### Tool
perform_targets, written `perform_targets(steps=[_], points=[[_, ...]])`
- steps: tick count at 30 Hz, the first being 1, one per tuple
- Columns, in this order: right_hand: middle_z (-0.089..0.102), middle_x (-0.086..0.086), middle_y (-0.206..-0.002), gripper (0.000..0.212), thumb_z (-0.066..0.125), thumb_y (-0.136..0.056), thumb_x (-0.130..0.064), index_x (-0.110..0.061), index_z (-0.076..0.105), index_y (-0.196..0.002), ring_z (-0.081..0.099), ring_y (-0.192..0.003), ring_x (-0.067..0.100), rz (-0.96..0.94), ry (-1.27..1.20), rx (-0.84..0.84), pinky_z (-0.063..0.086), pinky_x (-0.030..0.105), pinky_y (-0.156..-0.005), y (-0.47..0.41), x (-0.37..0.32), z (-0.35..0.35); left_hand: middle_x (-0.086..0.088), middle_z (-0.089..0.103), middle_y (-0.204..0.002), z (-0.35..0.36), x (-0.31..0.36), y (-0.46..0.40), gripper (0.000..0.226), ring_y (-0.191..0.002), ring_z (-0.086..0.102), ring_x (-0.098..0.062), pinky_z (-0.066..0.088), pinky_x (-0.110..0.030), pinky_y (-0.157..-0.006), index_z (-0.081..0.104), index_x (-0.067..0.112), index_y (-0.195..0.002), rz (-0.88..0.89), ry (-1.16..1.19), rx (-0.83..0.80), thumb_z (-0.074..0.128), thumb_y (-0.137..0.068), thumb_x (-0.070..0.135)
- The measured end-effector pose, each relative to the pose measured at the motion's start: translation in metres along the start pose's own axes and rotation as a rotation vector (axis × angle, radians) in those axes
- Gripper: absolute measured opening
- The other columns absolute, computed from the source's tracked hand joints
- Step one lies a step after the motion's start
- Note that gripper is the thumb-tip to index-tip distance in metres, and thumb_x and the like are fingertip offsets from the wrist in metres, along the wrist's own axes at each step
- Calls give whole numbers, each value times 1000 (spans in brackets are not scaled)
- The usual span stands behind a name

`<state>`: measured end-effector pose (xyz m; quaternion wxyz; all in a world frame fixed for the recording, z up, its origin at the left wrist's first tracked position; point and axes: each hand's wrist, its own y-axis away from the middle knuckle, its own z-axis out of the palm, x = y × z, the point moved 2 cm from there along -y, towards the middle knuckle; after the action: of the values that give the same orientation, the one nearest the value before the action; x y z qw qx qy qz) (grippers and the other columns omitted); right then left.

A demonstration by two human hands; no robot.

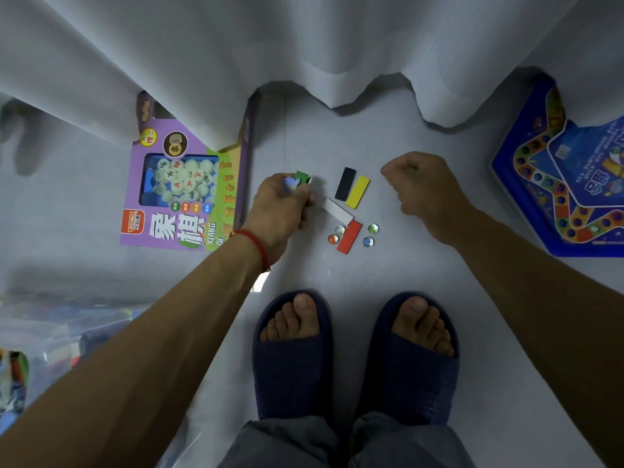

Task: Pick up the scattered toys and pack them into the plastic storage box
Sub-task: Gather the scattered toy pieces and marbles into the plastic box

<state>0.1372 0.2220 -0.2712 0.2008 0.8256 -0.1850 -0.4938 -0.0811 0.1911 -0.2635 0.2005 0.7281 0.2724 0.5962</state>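
Observation:
My left hand [282,206] is closed around a green block [303,176] and a small bluish toy [290,183], low over the floor. My right hand [422,194] hovers to the right with its fingers curled in; nothing shows in it. Between the hands lie a black block [345,183], a yellow block [358,192], a white block [337,211] and a red block [349,237]. Several glass marbles surround the red block, among them an orange marble [333,238], a green marble [372,228] and a blue marble [367,242]. The clear plastic storage box [40,336] stands at the lower left, partly out of view.
A purple Chinese chess set box [189,184] lies on the floor to the left, partly under a white curtain [304,45]. A blue star-shaped board game [567,184] lies at the right. My feet in dark blue slippers [293,359] stand just below the toys.

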Motion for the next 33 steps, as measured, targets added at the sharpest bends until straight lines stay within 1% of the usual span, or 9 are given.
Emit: perform_targets(steps=[3,6,11,14,18,21,24,29,33], points=[[51,-8,-73,34,69,-90,-33,-13,58,-116,50,-63,5,-249,304,-16,37,10,-58,9,-5,12,-6,52,-71,6,5,3,15,-57,44,-15,40,-27,-48,59,5,-107,-126,268,-94,48,-96,5],[45,-3,-70,55,78,-82,-34,-12,47,-123,39,-55,4,-260,427,-47,37,18,-57,8,-4,29,-5,49,-68,9,6,9,18,-52,39,-14,33,-26,-46,59,6,-107,-175,341,-130,46,-94,7],[57,7,-91,49,88,-71,-26,-7,53,-99,54,-78,19,-260,406,25,45,29,-69,8,-7,32,-6,47,-67,9,3,27,13,-51,37,-15,30,-28,-46,57,7,-101,-211,415,-148,49,-93,14],[53,0,-68,24,77,-76,-19,-13,54,-78,48,-60,14,-84,273,-8,43,28,-59,17,-7,15,-4,48,-68,5,1,41,17,-53,37,-16,36,-25,-45,58,13,-87,-288,509,-152,52,-93,28],[33,7,-64,31,52,-86,-8,-18,36,-62,25,-49,14,287,-339,-269,19,24,-42,58,-15,-24,0,43,-61,-10,10,79,32,-51,39,-16,32,-23,-48,47,20,-70,-408,725,-107,49,-93,41],[50,12,-73,19,52,-91,-8,-12,47,-73,45,-59,14,468,-514,-447,45,21,-45,104,-55,-49,2,39,-60,-36,30,127,27,-49,34,-15,26,-22,-47,45,21,-71,-387,779,-52,45,-94,34],[64,20,-96,4,58,-92,-9,-6,59,-94,63,-83,24,508,-444,-530,61,36,-71,154,-125,-45,3,43,-63,-79,49,180,28,-51,36,-12,26,-22,-45,51,21,-82,-233,800,-20,49,-98,44],[62,19,-101,8,61,-91,-5,-3,61,-98,63,-92,25,364,-278,-698,60,41,-83,236,-236,40,-2,53,-67,-193,38,255,31,-51,44,-17,36,-26,-50,59,17,-91,-97,735,297,50,-95,47],[54,14,-93,6,53,-97,-10,-5,56,-96,56,-86,26,216,-105,-960,61,33,-59,305,-278,138,-7,62,-90,-261,1,297,34,-75,56,-26,51,-43,-77,63,17,-92,-175,589,550,54,-86,49]])
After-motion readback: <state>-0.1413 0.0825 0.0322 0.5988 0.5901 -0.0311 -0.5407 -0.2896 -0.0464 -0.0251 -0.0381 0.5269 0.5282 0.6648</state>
